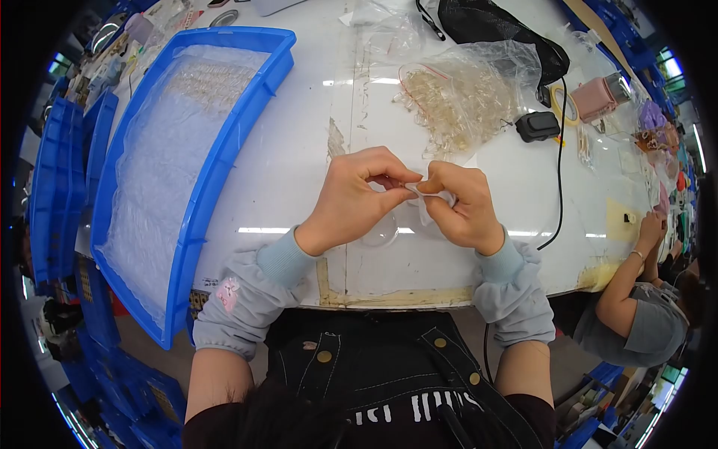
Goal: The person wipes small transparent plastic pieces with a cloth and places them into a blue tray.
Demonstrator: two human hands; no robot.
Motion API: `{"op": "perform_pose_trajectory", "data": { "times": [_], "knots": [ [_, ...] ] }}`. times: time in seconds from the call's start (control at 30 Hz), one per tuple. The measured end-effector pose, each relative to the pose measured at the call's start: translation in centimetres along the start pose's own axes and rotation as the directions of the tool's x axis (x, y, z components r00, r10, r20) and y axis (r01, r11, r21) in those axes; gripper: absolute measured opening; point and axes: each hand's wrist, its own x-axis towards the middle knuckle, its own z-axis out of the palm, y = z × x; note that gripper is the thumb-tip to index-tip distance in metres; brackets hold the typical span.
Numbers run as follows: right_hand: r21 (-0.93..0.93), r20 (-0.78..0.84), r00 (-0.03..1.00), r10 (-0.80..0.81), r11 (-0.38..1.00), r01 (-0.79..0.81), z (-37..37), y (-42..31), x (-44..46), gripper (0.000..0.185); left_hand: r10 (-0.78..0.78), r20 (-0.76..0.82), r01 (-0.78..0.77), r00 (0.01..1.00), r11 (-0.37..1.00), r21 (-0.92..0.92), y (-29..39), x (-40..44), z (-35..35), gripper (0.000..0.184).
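Observation:
My left hand (357,193) and my right hand (462,200) meet above the white table, their fingertips almost touching. Both pinch a small, thin white piece (425,200), which looks soft; my fingers cover much of it, and its kind is not clear. Under my hands a clear round object (381,230) rests on the tabletop. Beyond them lies an open clear plastic bag (516,63) with many small clear, yellowish pieces (452,105) in it.
A blue tray (196,198) lined with clear plastic stands at left, small clear pieces (209,84) lined up at its far end. To the right are a black box (537,127) with a cable, a tape roll (574,112) and a pink case (593,99). Another person (636,314) sits at far right.

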Motion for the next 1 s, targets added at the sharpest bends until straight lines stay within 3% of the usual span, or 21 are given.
{"op": "perform_pose_trajectory", "data": {
  "times": [0.23, 0.5, 0.63, 0.9, 1.0],
  "knots": [
    [-0.026, 0.006, 0.999, -0.039, 0.999, 0.039, -0.3, 0.3, 0.0, 0.012, -0.021, 0.003, 0.021, 1.000, 0.999, -0.034, -0.1, 0.1, 0.0, 0.020],
    [-0.104, -0.020, 0.996, -0.084, 0.991, 0.081, -1.2, 0.9, -0.2, 0.014, -0.216, 0.023, 0.217, 0.976, 0.970, -0.111, 0.1, 0.2, -0.3, 0.017],
    [-0.037, -0.064, 0.996, -0.054, 0.998, 0.052, -0.3, 0.4, -0.2, 0.012, -0.314, 0.031, 0.315, 0.949, 0.940, -0.133, 0.3, 0.4, -0.5, 0.018],
    [-0.144, -0.023, 0.999, -0.046, 0.989, 0.042, -0.7, 0.6, -0.1, 0.011, -0.372, 0.043, 0.374, 0.927, 0.918, -0.134, 0.6, 0.5, -0.8, 0.020],
    [-0.048, -0.037, 0.997, -0.062, 0.997, 0.060, 0.2, -0.2, 0.4, 0.011, -0.364, 0.063, 0.370, 0.929, 0.916, -0.155, 0.4, 0.4, -0.5, 0.021]
  ]
}}
